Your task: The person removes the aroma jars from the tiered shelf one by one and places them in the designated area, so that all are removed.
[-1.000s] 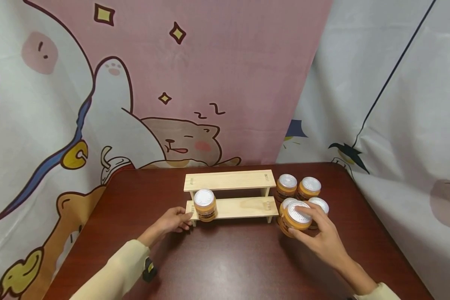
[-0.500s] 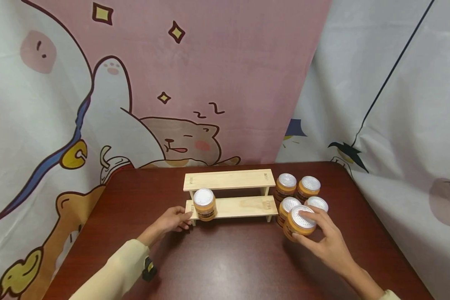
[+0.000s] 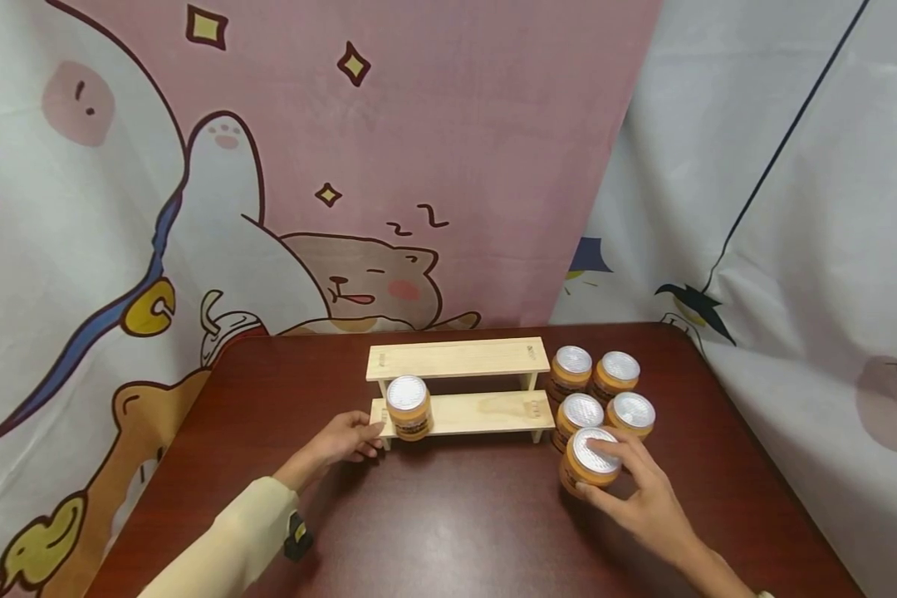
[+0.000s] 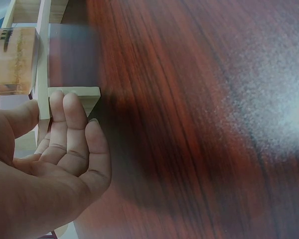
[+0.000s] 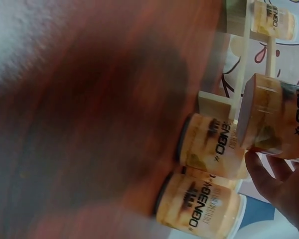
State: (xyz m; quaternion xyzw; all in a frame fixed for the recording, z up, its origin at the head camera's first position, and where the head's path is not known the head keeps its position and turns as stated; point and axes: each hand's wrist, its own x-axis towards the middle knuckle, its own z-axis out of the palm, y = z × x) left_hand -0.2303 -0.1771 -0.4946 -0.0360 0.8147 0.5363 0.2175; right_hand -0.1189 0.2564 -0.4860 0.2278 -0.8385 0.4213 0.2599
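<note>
A two-tier wooden shelf rack point(image 3: 459, 359) stands at the middle of the table. My left hand point(image 3: 344, 438) grips the left end of its lower step, thumb on top and fingers curled underneath, as the left wrist view shows. Beside that thumb, one orange jar with a white lid point(image 3: 409, 407) stands on the lower step. With thumb and fingers my right hand point(image 3: 646, 498) holds another such jar point(image 5: 276, 117), raised above the table and slightly tilted. Right behind it, several matching jars point(image 3: 582, 413) stand in a cluster at the rack's right.
The dark red-brown table point(image 3: 448, 515) reaches back to a printed cloth backdrop point(image 3: 493, 166) with cartoon animals. White cloth point(image 3: 792, 249) hangs along the right side. The upper step of the rack rises behind the lower one.
My right hand has drawn its jar slightly toward me, so more of the jars behind show. The left hand stays at the rack's end.
</note>
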